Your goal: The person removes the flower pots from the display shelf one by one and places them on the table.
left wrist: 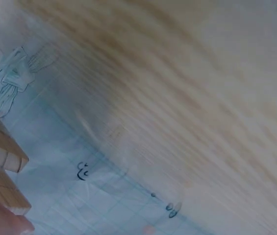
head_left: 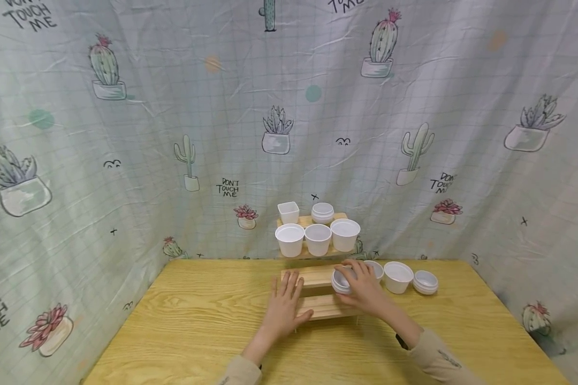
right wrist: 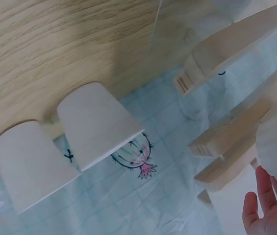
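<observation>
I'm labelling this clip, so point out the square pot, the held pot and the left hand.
Square pot [head_left: 289,216], head view: on its outer wall.
Held pot [head_left: 340,285], head view: on its left side.
Left hand [head_left: 282,308], head view: on the back of the hand.

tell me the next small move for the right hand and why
Probably settle the pot onto the right end of the third step from the top of the stand, then let go: the right hand holds it there, the step's middle carries no pot, and the left hand lies at the stand's left end.
</observation>
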A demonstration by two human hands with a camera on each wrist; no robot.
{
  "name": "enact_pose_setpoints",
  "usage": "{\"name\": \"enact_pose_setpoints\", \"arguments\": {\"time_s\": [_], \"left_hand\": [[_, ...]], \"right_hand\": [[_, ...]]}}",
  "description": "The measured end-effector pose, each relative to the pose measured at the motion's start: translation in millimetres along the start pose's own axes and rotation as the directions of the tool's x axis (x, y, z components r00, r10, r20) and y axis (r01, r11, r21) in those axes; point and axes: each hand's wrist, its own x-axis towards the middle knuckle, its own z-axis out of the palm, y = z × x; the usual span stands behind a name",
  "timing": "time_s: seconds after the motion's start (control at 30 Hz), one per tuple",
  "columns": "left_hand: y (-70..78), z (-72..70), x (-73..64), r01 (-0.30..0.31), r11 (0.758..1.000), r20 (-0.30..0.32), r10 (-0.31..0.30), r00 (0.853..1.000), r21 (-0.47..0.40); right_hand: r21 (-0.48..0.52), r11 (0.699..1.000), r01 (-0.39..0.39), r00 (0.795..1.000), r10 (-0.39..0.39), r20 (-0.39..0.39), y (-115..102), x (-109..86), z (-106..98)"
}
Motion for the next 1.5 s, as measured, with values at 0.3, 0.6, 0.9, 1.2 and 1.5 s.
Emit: {"name": "enact_pose_setpoints", "arguments": {"time_s": [0.3, 0.6, 0.9, 1.2, 1.5], "left_hand": [[7.8, -1.3, 3.4, 0.038, 0.999, 0.047, -0.037, 0.998, -0.012], [6.6, -3.1, 3.9, 0.024, 0.998, 0.063, -0.028, 0.998, 0.058], [6.9, -3.3, 3.6, 0.012, 0.998, 0.048, -0.014, 0.999, 0.055], [10.2, -6.5, 5.7, 0.013, 0.998, 0.066, -0.017, 0.998, 0.068], [10.8, -4.2, 5.0, 0.008, 0.999, 0.096, -0.013, 0.995, 0.052]], "right_hand": [[0.009, 1.000, 0.025, 1.000, -0.025, -0.003, 6, -7.8, -6], [0.020, 0.999, 0.046, 0.999, -0.046, -0.019, 9, -16.6, -9], [0.007, 0.999, 0.035, 0.999, -0.035, -0.023, 15, -30.6, -15], [-0.016, 1.000, 0.023, 0.999, -0.023, -0.028, 24, -43.5, -22], [-0.031, 0.999, 0.010, 1.000, -0.010, -0.009, 35, -58.1, -26]]}}
